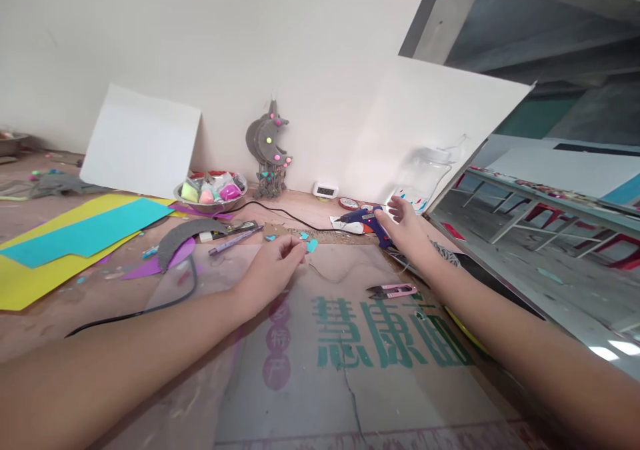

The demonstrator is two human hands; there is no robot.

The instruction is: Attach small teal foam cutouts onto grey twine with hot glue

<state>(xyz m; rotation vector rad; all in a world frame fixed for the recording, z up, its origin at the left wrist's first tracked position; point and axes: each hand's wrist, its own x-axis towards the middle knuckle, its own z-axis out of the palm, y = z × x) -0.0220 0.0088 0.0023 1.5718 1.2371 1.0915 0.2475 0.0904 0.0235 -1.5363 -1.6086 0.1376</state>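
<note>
Between the pinched fingers of my left hand [283, 260] is a small teal heart-shaped cutout [311, 245], held just above the plastic-covered work surface. A thin cord [333, 279] lies to the right of those fingers. My right hand [407, 230] is at the back of a blue glue gun [361, 219], its fingers apart and not wrapped round the handle; one fingertip appears to touch the gun. The gun's nozzle points left. More small teal cutouts [271, 238] lie on a strip of brown cardboard beyond my left hand. Pink thread snips [393, 291] rest nearer me.
A grey moon ornament [270, 143] stands against the wall. Left of it are a bowl of colourful clay packets [210, 193], a grey curved piece [187, 235], a pen [235, 240] and teal and yellow sheets [90, 233]. A black cable [285, 211] crosses behind; a clear jar [425, 173] stands right.
</note>
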